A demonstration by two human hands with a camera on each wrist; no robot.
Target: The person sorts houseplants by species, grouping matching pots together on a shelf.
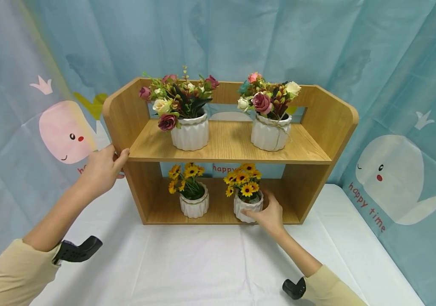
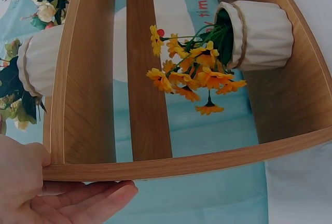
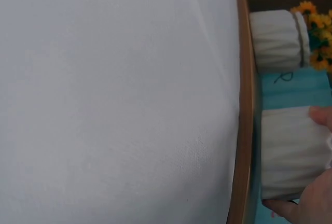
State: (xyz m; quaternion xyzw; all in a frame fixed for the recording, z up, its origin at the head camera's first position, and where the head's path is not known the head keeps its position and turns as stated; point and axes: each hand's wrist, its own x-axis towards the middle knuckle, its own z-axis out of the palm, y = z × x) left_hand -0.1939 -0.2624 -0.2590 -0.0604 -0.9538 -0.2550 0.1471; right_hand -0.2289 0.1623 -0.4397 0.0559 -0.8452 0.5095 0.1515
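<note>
A two-tier wooden shelf (image 1: 227, 142) stands on the white cloth. My left hand (image 1: 102, 171) holds its left side panel near the upper board, thumb at the front edge and fingers along the outside (image 2: 85, 200). On the lower tier, my right hand (image 1: 272, 213) grips a ribbed white pot (image 1: 246, 208) of yellow daisy-like flowers (image 1: 245, 178), thumb in front and fingers round its right side. In the right wrist view, thumb and fingers lie on either side of this pot (image 3: 290, 151). A matching yellow-flower pot (image 1: 195, 207) sits to its left.
Two larger white pots of mixed roses, one left (image 1: 191, 135) and one right (image 1: 270, 134), stand on the upper tier. A blue printed curtain (image 1: 233, 38) hangs behind. White tablecloth (image 1: 195, 267) stretches in front of the shelf.
</note>
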